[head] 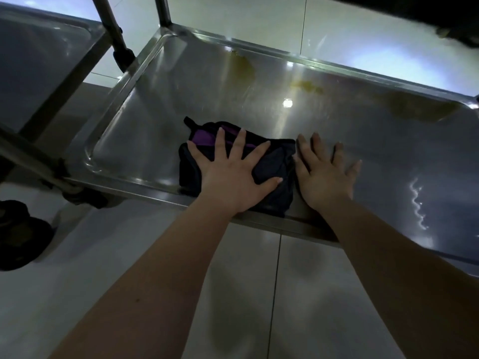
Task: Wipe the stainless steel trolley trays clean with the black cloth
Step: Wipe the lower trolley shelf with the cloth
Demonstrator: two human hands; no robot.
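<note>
Left hand (228, 174) flat on black cloth (270, 165) — yellow-smeared tray (181, 86), tiled floor (246, 281).

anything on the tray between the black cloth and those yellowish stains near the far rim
Nothing visible. Only bare steel of the tray lies between the black cloth, under the flat left hand, and the yellowish stains near the far rim. The right hand rests flat on the tray beside the cloth, off that path.
</note>
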